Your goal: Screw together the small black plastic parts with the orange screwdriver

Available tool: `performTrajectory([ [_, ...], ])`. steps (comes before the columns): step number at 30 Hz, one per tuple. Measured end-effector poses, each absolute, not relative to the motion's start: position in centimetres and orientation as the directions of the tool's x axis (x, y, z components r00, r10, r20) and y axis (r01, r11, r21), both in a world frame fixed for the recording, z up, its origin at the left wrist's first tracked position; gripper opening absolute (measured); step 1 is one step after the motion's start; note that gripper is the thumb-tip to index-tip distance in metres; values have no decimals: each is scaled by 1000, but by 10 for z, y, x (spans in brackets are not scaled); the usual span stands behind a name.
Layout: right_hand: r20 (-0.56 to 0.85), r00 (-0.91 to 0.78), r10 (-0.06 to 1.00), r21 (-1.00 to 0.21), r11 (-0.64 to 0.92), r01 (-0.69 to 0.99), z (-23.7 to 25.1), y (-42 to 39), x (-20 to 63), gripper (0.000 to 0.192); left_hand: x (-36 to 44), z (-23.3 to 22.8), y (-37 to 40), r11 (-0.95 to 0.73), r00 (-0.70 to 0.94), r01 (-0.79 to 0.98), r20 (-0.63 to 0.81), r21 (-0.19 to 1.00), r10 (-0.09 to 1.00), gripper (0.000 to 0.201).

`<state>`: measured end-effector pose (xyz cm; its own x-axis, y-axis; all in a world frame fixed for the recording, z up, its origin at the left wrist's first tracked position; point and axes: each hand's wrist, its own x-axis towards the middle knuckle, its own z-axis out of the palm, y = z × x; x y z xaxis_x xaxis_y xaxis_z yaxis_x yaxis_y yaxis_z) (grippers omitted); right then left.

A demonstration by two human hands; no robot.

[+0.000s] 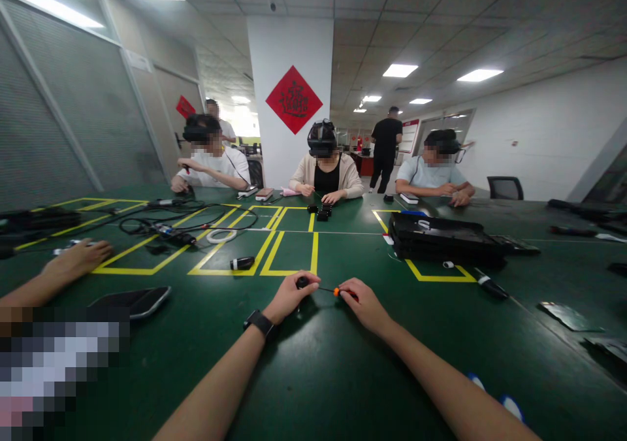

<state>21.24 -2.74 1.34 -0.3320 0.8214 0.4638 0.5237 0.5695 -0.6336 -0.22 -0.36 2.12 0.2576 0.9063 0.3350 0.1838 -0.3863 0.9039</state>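
Note:
My left hand is closed round a small black part with a rounded top; its exact kind cannot be made out. My right hand grips a screwdriver with an orange and black handle, mostly covered by the fingers. The thin dark shaft points left, its tip close to the fingers of my left hand. Whether the tip touches the black part is hidden. Both hands are just above the green table, and a dark watch is on my left wrist.
Yellow tape outlines mark the table ahead. A black cylinder lies left of centre, near tangled cables. Black cases are stacked at right, with a black-and-white tube nearby. Another person's hand rests at left; people sit opposite.

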Motion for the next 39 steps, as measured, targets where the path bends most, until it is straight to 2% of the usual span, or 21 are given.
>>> performTrajectory([
  [7, 436, -299, 849, -662, 528, 532, 11, -28, 212, 17, 1, 22, -5, -372, 252, 179, 323, 911, 912, 22],
  [13, 465, -350, 813, -605, 581, 545, 12, -27, 212, 20, 0, 21, -4, -402, 274, 208, 341, 892, 899, 21],
  [17, 458, -325, 827, -603, 558, 570, 10, -29, 212, 13, 0, 20, -4, -396, 280, 206, 334, 895, 900, 21],
  [22, 441, -316, 840, -617, 539, 573, 10, -29, 212, 15, 0, 18, -2, -409, 307, 214, 336, 887, 890, 21],
  [26, 447, -336, 829, -585, 555, 591, 12, -27, 212, 22, 0, 17, -1, -411, 303, 218, 339, 885, 891, 22],
  [28, 448, -344, 825, -575, 561, 596, 13, -28, 211, 19, 0, 17, -2, -416, 299, 223, 344, 882, 890, 23],
  [30, 445, -331, 832, -584, 550, 597, 13, -30, 211, 12, 0, 17, -2, -423, 298, 236, 349, 875, 888, 23],
  [34, 412, -309, 857, -615, 512, 600, 12, -33, 211, 16, 0, 16, -1, -437, 309, 257, 355, 862, 882, 22],
  [36, 432, -289, 854, -620, 514, 593, 16, -34, 210, 17, -1, 15, 0, -441, 317, 250, 358, 862, 878, 22],
  [39, 541, -198, 818, -606, 542, 582, 31, -37, 206, 16, -1, 15, 0, -442, 313, 242, 362, 864, 878, 21],
])
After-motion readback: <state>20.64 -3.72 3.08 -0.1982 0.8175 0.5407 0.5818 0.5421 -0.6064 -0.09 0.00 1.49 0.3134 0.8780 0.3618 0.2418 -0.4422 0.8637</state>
